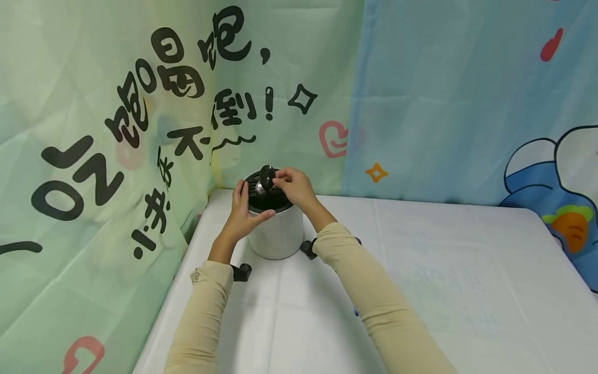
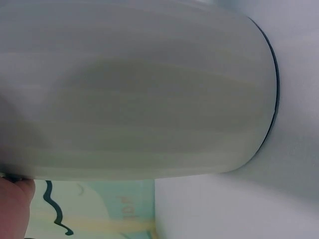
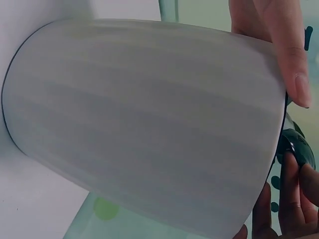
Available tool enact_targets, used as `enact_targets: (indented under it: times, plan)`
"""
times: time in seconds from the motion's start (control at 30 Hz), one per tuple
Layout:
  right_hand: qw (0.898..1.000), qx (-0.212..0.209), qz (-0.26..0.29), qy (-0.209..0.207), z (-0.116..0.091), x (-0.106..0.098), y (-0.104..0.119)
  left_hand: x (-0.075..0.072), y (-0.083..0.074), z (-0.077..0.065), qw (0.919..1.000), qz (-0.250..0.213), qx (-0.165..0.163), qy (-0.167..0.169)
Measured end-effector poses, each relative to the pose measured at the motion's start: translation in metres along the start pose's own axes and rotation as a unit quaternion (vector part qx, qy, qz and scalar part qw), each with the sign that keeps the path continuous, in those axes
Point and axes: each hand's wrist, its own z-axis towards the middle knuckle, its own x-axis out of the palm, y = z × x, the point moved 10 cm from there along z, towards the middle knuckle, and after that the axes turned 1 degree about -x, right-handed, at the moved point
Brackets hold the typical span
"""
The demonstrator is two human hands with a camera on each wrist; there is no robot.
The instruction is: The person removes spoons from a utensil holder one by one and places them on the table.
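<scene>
At the left of the head frame, a printed backdrop (image 1: 93, 171) hangs behind the white tabletop (image 1: 467, 259). Just left of centre, the person's left grip (image 1: 245, 208) spans the rim of a white container (image 1: 275, 236), fingers fairly straight against its left side and thumb laid along the front edge; it touches and seems to steady rather than clench.

The container stands upright near the tabletop's far left corner, its smooth wall filling much of both wrist views. The wall looks stiff and a little slippery, and the body is probably light enough to tip or slide, so a hold at the rim or with a palm round the side should suit it. Its black top (image 1: 261, 201) appears slotted and rigid.

Over that top sits a black rounded piece (image 1: 267, 177), with a small silvery part (image 1: 260, 188) beside it. To the right, the right grip (image 1: 294, 187) pinches the black piece between thumb and fingertips. The piece looks hard, glossy and light; its rounded edge is the natural hold, though its polish may let it slip.
</scene>
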Motion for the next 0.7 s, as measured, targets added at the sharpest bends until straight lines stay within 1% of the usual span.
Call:
enact_targets:
  times: [0.2, 0.3, 0.5, 0.7]
  plan:
    - [1.0, 0.005, 0.013, 0.006, 0.001, 0.0, 0.002, 0.0, 0.001, 0.001, 1.0, 0.002, -0.004, 0.002]
    - [0.999, 0.0, 0.035, 0.001, 0.0, -0.005, 0.005, 0.002, 0.001, 0.0, 1.0, -0.001, -0.005, 0.005]
    - [0.994, -0.009, 0.103, -0.019, -0.002, -0.021, 0.017, 0.003, -0.001, -0.001, 1.0, -0.001, -0.005, 0.006]
    - [0.989, -0.023, 0.141, -0.043, -0.003, -0.043, 0.028, 0.002, -0.001, -0.001, 1.0, 0.002, -0.003, 0.0]
